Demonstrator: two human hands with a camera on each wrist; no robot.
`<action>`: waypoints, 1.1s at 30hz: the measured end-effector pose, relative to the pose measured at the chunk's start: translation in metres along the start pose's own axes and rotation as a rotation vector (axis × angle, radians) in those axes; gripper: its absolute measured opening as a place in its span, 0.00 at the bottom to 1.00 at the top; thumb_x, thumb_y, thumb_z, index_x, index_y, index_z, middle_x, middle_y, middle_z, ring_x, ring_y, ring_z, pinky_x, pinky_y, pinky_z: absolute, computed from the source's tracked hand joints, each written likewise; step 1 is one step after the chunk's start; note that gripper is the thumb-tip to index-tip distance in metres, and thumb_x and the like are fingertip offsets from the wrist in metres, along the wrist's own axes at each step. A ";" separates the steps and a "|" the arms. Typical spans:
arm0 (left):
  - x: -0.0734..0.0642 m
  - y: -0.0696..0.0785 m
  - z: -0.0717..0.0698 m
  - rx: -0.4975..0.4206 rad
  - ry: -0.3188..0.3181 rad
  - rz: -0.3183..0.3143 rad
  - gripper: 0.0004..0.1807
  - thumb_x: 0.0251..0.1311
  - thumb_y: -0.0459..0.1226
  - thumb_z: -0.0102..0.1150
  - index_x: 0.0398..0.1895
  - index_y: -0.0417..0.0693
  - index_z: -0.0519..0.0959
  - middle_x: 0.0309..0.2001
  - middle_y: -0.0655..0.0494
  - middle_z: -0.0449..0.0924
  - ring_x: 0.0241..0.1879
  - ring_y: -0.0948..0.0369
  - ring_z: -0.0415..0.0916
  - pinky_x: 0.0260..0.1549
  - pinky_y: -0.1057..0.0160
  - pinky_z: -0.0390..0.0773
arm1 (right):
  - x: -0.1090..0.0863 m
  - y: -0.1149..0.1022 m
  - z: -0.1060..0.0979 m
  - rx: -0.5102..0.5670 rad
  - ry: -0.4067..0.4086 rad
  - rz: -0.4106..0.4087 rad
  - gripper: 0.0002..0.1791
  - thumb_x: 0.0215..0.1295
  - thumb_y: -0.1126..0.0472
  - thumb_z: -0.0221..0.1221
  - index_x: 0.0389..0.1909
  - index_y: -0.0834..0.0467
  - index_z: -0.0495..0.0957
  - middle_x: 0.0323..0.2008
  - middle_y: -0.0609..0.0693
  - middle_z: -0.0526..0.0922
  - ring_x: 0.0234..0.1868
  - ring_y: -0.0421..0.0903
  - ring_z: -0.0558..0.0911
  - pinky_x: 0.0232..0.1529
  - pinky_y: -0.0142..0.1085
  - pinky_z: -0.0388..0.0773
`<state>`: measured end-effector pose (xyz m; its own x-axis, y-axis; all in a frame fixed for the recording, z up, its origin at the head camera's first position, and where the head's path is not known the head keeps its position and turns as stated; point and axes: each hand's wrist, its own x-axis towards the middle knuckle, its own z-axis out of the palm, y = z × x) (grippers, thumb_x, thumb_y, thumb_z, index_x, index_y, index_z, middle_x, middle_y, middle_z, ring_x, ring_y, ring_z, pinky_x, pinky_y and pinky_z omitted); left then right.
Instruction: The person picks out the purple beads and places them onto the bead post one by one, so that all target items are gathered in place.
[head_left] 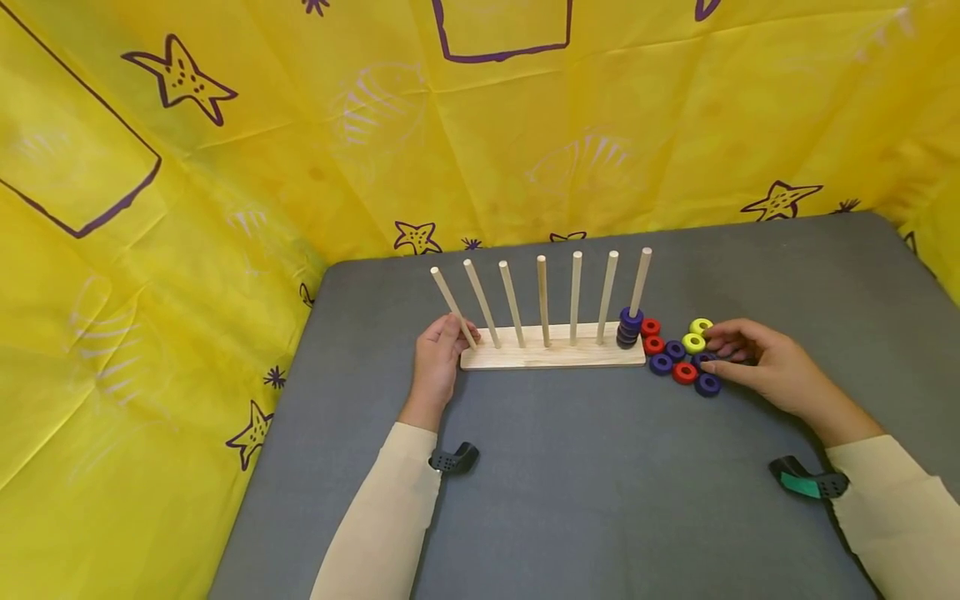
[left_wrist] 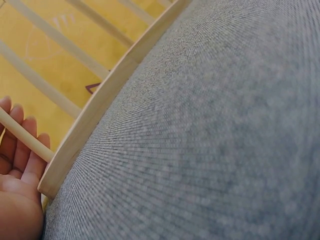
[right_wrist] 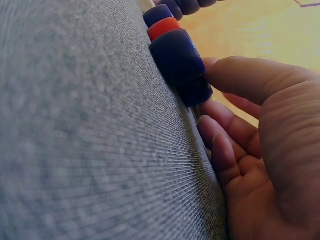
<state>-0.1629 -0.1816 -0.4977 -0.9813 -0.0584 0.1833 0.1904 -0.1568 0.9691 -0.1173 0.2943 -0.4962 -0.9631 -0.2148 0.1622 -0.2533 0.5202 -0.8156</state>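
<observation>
On the grey desk (head_left: 570,467), wooden peg board (head_left: 551,357) is steadied at its end peg by the curled left hand (head_left: 438,358); a purple ring (head_left: 705,359) among loose rings is pinched by the right hand (head_left: 765,367) beside the board.

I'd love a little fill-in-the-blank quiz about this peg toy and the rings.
The wooden base carries ___ upright pegs.
Rings are stacked on the peg nearest the person's ___ hand.
The loose rings on the table are red, blue and ___.
The left hand rests at the base's ___ end.

Missing words: seven; right; yellow; left
</observation>
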 end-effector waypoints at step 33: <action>0.000 0.001 0.000 0.015 -0.010 0.002 0.26 0.87 0.41 0.50 0.43 0.18 0.77 0.39 0.42 0.82 0.42 0.53 0.82 0.48 0.60 0.83 | -0.001 0.004 -0.006 -0.078 0.033 -0.049 0.20 0.61 0.78 0.74 0.53 0.64 0.84 0.40 0.54 0.82 0.36 0.39 0.75 0.35 0.24 0.71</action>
<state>-0.1623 -0.1817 -0.4969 -0.9813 -0.0490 0.1864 0.1915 -0.1417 0.9712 -0.1180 0.3017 -0.4957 -0.9514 -0.2151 0.2204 -0.3057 0.5730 -0.7604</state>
